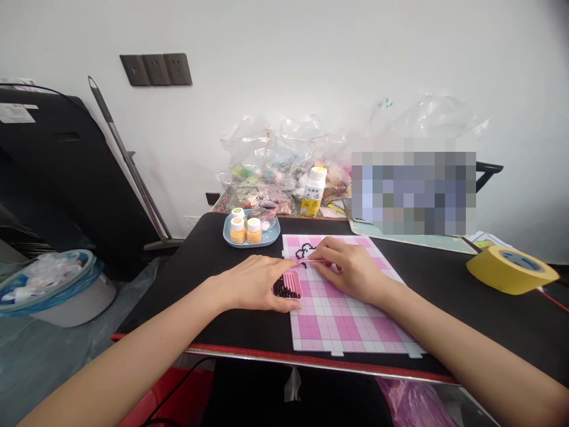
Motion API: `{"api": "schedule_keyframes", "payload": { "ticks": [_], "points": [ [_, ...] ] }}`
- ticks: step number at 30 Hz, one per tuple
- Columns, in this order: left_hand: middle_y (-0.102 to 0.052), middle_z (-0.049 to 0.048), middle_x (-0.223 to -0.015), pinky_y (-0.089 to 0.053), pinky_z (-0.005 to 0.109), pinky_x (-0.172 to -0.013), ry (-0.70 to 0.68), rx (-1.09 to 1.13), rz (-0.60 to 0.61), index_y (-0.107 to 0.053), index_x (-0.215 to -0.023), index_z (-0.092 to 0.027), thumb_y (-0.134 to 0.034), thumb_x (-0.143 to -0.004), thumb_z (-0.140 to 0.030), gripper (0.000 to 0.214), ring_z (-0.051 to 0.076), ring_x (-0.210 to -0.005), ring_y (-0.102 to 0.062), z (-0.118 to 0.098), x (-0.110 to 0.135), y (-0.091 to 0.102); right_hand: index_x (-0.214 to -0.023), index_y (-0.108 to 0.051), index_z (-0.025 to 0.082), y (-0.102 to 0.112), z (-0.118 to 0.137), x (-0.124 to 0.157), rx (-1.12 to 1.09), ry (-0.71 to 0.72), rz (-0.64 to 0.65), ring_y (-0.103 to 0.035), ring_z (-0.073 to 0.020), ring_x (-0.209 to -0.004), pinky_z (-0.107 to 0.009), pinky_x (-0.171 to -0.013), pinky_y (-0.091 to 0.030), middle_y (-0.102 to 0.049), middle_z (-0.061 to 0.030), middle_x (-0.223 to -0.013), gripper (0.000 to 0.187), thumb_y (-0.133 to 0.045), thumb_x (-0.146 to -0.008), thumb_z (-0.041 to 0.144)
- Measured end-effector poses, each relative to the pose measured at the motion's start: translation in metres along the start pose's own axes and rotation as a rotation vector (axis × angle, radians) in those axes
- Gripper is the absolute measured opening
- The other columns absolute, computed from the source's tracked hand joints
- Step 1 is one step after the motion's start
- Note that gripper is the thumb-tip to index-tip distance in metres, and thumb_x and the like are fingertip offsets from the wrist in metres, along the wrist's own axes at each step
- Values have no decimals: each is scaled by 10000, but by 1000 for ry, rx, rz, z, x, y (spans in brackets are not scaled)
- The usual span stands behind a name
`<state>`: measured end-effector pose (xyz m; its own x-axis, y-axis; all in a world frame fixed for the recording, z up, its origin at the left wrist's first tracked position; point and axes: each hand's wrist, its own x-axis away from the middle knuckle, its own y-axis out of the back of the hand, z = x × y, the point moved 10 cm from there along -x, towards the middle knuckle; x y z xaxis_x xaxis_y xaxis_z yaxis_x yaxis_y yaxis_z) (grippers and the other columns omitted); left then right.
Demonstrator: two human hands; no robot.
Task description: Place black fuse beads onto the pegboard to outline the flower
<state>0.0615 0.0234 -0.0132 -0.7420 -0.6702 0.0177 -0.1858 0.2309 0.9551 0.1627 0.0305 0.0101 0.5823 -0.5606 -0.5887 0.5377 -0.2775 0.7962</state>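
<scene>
My left hand (253, 281) is closed around a small pink ribbed tray (292, 281), with its thumb on the near side and fingers on the far side. Small black beads (284, 289) lie in the tray. In my right hand (349, 267) is a pair of thin pink tweezers (311, 260), pinched between thumb and fingers, tip pointing left close to my left fingertips. Both hands are over a pink and white checked pegboard (347, 320). On its far left part, black beads form a curved outline (304, 249), partly hidden by my right hand.
A blue plate (267, 237) holds several white-capped jars of small beads. Behind stand a white and yellow bottle (313, 193) and clear plastic bags (267, 148). A yellow tape roll (511, 270) lies at right. A bin (66, 296) stands on the floor left of the black-topped table (213, 323).
</scene>
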Motion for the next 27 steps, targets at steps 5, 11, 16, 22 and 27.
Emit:
{"api": "schedule_keyframes", "payload": {
  "ticks": [5,11,16,22,27],
  "points": [
    [-569,137,-1290,-443,419,-905,1,-6,12,-378,-1388,-154,-578,-792,-566,752,331,-1135,-561,0,0,-1,-895,-636,176,-2,0,0,11,6,9,-589,-118,-649,-234,-568,-457,-625,-45,-854,141,-497,-892,203],
    [-614,142,-1205,-461,394,-853,32,-23,8,-413,-1346,-143,-571,-778,-597,744,327,-1063,-599,2,0,0,-881,-635,166,0,0,0,-8,9,-9,-601,-122,-679,-241,-608,-475,-629,-47,-860,128,-509,-884,193],
    [-630,149,-1165,-469,382,-798,51,-23,8,-472,-1271,-140,-580,-763,-602,695,344,-1029,-611,3,1,1,-886,-638,168,2,0,-1,5,-12,-11,-587,-113,-643,-237,-587,-470,-627,-52,-848,160,-491,-901,230],
    [-634,153,-1151,-468,390,-791,52,-6,6,-450,-1290,-130,-593,-762,-586,712,350,-1021,-613,2,1,2,-875,-642,173,3,0,-1,42,-6,-29,-582,-115,-639,-235,-580,-463,-625,-53,-823,203,-464,-921,261],
    [-629,143,-1166,-461,381,-806,46,-6,5,-425,-1322,-143,-592,-765,-584,730,339,-1033,-608,2,0,1,-878,-641,175,1,0,-1,39,-4,-15,-587,-116,-651,-235,-587,-466,-626,-52,-840,186,-475,-912,250]
  ]
}}
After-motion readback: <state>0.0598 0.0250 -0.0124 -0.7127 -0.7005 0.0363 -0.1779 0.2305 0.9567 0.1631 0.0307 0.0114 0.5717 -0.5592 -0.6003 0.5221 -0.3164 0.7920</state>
